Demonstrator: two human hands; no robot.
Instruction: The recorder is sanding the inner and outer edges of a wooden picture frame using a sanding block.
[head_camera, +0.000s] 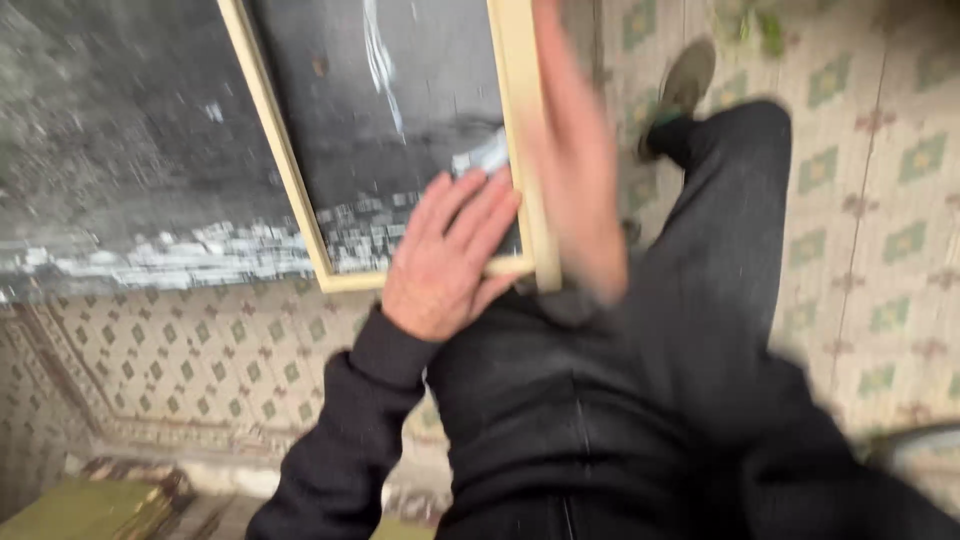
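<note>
While the head camera is looking steeply down, the left hand (447, 255) is lying flat, fingers together and outstretched, on the lower right corner of a pale wooden frame (527, 150), fingertips pressing toward a small light-coloured scrap (482, 157) on the dark panel (400, 100) inside the frame. Nothing is being clamped; the palm is only resting on wood and panel. The right hand (577, 160) is showing open and flat along the frame's right edge (heavily motion-blurred, so I cannot tell whether it is touching the wood). Both arms are wearing black sleeves (350, 440).

No packages, labels or signs are showing. A whitish scraped band (160, 255) is running along the lower part of the dark wall surface left of the frame. Below it, patterned tile (200, 350) is covering the wall. The person's dark-trousered leg and olive shoe (682, 85) are standing on green-and-cream floor tile (880, 200). A greenish stack (90, 510) is lying at bottom left.
</note>
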